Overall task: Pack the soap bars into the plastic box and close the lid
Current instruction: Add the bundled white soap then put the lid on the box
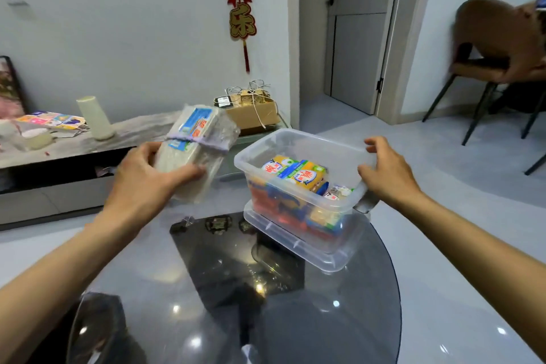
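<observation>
Left grip: the left hand (141, 177) is clamped round a wrapped bundle of soap bars (197, 154), thumb on top, fingers underneath.
Bundle: pale bars in clear film, blue-and-orange label, a purple band across the middle; it's up in the air, tilted, left of centre, just beside the box and not touching it.
Right grip: the right hand (384, 170) is curled loosely over the right rim of the plastic box (298, 204), fingers bent, nothing else in it.
Box: clear, open-topped, centre right, with colourful soap packs (295, 174) already inside, yellow ones on top.
Lid: the clear lid (295, 245) lies under the box.
Surface: a dark round glass surface (266, 319), lower frame, carrying the box.
</observation>
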